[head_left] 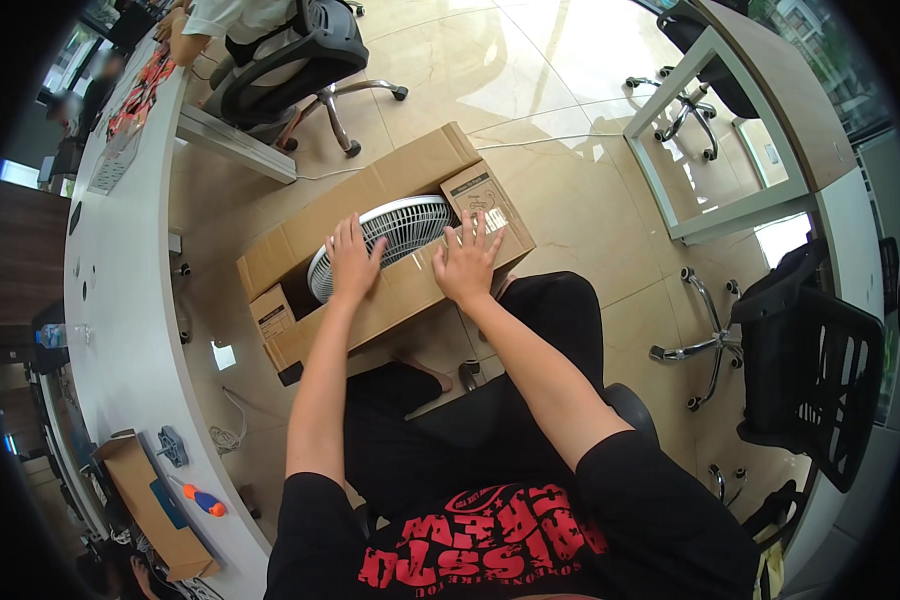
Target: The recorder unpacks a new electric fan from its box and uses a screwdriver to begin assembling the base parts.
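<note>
An open cardboard box (pixel 400 297) stands in front of my knees, its flaps spread outward. Inside it sits a fan (pixel 407 225) with a white rim and a grille of thin ribs, partly hidden by the near flap and my hands. My left hand (pixel 353 262) lies over the near edge of the box with fingers spread, its fingertips at the fan's rim. On the near right part of the box rests my right hand (pixel 467 260), palm down, fingers apart. Neither hand is closed around anything.
A long white table (pixel 120 300) runs down the left, bearing a screwdriver (pixel 204 499) and a small open carton (pixel 155 505). A person (pixel 235 25) sits in a black office chair (pixel 290 70) at the far left. Another chair (pixel 810 370) stands at right beside a desk (pixel 770 100).
</note>
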Action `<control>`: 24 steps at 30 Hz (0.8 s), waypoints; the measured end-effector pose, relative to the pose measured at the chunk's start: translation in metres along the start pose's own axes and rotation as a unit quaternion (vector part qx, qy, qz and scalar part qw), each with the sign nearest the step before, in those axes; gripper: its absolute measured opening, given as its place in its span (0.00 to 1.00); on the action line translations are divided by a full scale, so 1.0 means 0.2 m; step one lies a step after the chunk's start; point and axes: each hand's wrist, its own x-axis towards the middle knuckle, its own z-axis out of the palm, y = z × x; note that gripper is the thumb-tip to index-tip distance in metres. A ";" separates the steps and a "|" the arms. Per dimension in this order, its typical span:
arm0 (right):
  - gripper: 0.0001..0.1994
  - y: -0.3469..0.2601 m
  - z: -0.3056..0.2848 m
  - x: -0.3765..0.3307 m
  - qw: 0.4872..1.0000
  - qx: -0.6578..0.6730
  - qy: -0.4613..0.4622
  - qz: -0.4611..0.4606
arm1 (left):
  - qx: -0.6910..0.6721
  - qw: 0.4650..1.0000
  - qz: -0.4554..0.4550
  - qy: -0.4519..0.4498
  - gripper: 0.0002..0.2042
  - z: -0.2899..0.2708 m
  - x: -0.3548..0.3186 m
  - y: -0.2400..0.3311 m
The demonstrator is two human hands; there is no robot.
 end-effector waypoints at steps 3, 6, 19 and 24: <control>0.24 0.02 -0.01 -0.01 1.000 -0.008 -0.010 0.004 | 0.078 0.994 -0.019 0.071 0.21 0.01 -0.08 0.17; 0.26 0.02 -0.04 0.01 0.997 0.007 0.009 -0.081 | 0.036 0.998 -0.007 0.049 0.18 -0.04 -0.17 0.22; 0.31 0.03 -0.02 0.06 0.977 0.016 -0.069 -0.200 | 0.064 0.997 0.031 -0.042 0.17 -0.16 0.24 -0.03; 0.31 0.01 -0.04 0.05 0.979 0.030 -0.078 -0.187 | 0.117 0.983 -0.137 -0.038 0.31 -0.05 0.42 -0.31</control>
